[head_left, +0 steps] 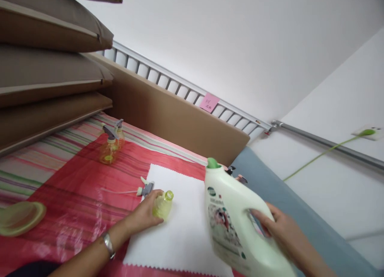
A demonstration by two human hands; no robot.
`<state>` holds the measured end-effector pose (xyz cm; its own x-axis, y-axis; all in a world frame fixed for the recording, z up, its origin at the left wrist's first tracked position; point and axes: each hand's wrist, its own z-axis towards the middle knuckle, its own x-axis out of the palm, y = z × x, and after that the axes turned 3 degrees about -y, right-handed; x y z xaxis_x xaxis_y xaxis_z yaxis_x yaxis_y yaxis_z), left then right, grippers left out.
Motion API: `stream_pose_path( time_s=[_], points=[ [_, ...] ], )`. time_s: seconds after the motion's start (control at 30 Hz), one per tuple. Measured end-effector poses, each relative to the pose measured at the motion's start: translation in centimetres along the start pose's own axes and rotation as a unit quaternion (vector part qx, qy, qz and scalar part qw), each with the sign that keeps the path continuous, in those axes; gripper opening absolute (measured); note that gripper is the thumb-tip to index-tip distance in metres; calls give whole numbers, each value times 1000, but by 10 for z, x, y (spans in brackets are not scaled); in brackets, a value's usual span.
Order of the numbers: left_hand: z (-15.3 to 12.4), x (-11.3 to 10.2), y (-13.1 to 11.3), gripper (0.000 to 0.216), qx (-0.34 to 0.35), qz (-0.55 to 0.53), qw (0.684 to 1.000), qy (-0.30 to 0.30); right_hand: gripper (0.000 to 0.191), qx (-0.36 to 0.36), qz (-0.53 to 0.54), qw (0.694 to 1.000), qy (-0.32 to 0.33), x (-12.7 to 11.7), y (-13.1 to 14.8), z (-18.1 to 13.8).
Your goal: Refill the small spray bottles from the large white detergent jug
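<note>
My left hand (151, 209) is wrapped round a small yellow translucent spray bottle (163, 205), its neck open on top and the sprayer off. The bottle is held above a white zigzag-edged cloth (177, 237). My right hand (276, 225) grips the handle of a large pale green detergent jug (237, 217), its green spout (212, 163) uncapped. The jug leans slightly left, with a gap between it and the small bottle. Just behind my left hand lies a grey trigger sprayer head (146, 188) with its thin dip tube pointing left.
Two yellow spray bottles with grey triggers, the nearer one (108, 149) in front, stand at the back left. A round yellowish lid or dish (22, 217) lies at left on the red sheet (90, 189). Stacked cushions (51, 69) and a brown board (168, 113) border the surface.
</note>
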<state>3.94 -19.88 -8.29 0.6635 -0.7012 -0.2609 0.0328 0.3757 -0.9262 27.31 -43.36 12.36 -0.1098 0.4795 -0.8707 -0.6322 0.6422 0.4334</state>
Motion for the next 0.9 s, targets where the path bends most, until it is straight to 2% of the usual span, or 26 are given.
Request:
stream_pose_path(
  time_s=[0.1,0.2,0.4,0.57,0.9],
  points=[
    [-3,3,1,68,20,-2,1000,13,39,9,-22,993,116,-7,9,-17],
    [-5,3,-1,67,25,-1,1000,15,37,-9,-21,986,168,-7,16,-25],
    [-4,-3,0,68,24,11,999,28,27,-98,-95,972,193,-6,33,-26],
    [-2,-5,5,73,30,28,999,33,31,-145,-132,957,212,-9,51,-24],
    [-2,-7,-4,71,22,34,998,51,32,-194,-228,932,204,-13,56,-15]
  ],
)
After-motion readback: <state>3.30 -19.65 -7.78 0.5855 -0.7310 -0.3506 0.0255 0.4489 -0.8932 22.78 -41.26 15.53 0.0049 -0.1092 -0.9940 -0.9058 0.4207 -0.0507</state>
